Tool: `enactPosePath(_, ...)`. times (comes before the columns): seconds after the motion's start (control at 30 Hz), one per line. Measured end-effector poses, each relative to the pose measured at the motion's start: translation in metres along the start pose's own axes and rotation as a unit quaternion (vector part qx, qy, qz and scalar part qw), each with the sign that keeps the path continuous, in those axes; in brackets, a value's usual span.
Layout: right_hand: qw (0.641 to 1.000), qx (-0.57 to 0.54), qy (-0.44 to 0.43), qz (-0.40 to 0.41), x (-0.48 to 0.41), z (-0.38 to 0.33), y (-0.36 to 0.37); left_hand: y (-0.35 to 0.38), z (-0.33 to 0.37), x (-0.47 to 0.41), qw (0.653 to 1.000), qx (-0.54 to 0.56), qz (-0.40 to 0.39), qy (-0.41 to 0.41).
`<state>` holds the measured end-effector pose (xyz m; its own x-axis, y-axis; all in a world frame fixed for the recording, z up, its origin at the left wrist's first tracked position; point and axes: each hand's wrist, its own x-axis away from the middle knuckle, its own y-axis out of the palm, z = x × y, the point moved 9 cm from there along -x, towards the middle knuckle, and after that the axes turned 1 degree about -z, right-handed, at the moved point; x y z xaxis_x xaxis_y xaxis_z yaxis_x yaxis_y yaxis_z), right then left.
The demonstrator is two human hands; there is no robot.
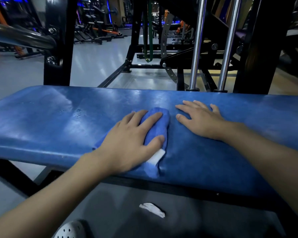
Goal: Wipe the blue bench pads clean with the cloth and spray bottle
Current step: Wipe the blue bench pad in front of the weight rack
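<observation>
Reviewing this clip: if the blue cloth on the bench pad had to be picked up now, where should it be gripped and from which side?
I would pinch the raised fold of the cloth from above, on its right side: it bulges up off the bench pad there, between index finger and thumb of the left hand. The rest lies flat under the palm.

No legible text, brand or number anywhere; white tag [156,158] on the blue cloth [156,122] seemingly blank, though blurred.
</observation>
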<state>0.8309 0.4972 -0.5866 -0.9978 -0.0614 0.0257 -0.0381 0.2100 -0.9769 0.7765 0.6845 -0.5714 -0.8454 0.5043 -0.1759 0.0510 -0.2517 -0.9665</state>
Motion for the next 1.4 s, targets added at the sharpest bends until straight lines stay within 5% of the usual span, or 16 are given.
enactPosePath(0.23,0.998,-0.054,0.008,0.009,-0.006,-0.002,-0.01,-0.003,0.0,0.012,1.0,0.006,0.005,0.003)
enactPosePath(0.4,0.999,0.029,-0.001,-0.014,-0.01,-0.007,0.006,0.005,-0.024,-0.046,0.999,0.032,-0.001,-0.031)
enactPosePath(0.8,1.0,0.022,0.009,0.0,-0.014,-0.003,0.005,0.03,-0.08,-0.201,0.997,0.027,-0.02,-0.07)
enactPosePath(1.4,0.999,-0.029,0.021,0.024,-0.008,-0.023,-0.004,-0.001,-0.017,0.006,1.0,-0.015,-0.003,0.022)
